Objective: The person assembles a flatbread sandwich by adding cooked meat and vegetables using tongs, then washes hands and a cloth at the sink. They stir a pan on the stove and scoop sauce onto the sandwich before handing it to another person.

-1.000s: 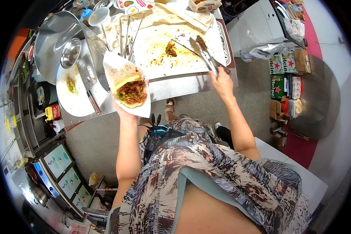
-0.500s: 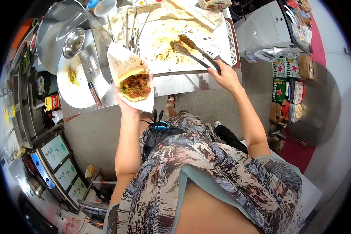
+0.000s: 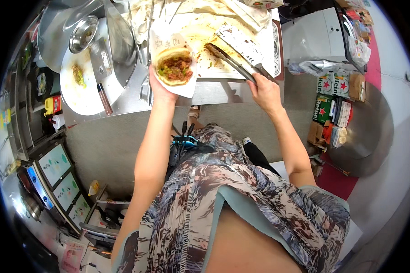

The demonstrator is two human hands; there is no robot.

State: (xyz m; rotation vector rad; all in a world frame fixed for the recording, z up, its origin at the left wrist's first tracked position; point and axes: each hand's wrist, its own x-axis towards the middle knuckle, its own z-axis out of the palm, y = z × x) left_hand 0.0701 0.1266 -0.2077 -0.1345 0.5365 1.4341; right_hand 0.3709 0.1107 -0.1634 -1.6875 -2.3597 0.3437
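Note:
My left hand (image 3: pixel 161 91) holds a split bun stuffed with chopped meat and green peppers (image 3: pixel 174 66), cupped in a white paper wrapper (image 3: pixel 187 86). My right hand (image 3: pixel 265 93) grips metal tongs (image 3: pixel 230 61) whose tips point at the filled bun, just right of it. Both are raised over a greasy white cutting board (image 3: pixel 214 32) on the steel counter. A wide cleaver (image 3: pixel 241 43) lies on the board beside the tongs.
A round white board (image 3: pixel 84 98) with food scraps, a knife (image 3: pixel 104 98) and a small steel bowl (image 3: pixel 83 32) sit left. A big metal lid (image 3: pixel 120 41) leans nearby. Green cartons (image 3: pixel 330 98) and boxes stack at right by a round steel table (image 3: pixel 364 132).
The tongs moved left from the board toward the bun, and the bun in its wrapper rose closer to the board. The view shifted downward.

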